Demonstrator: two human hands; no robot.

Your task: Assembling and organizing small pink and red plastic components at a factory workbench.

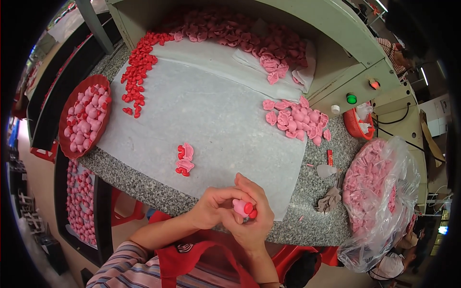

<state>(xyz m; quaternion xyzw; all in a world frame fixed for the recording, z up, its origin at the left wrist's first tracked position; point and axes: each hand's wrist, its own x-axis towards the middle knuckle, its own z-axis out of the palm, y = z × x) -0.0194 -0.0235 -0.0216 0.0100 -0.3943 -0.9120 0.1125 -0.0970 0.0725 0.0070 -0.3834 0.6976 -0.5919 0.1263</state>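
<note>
Close to the table's near edge, my left hand point(211, 206) and my right hand point(258, 226) meet around a small pink toy figure point(239, 207) with red rounded feet. The fingers of both hands close on it and cover much of its body. A little to the left, two pink shell pieces point(188, 151) lie on white paper point(221, 115), each beside a red part point(181, 152). Along the paper's right side is a pile of loose pink pieces point(298, 120). Red parts point(134, 77) are strewn along its left side.
A red basket point(63, 126) of pink and red pieces stands left. On the right are a plastic bag point(398, 177) of pink pieces, a small bottle point(325, 171), a crumpled cloth point(329, 200) and a red basket point(353, 126). More pink pieces point(216, 26) fill the cabinet opening behind.
</note>
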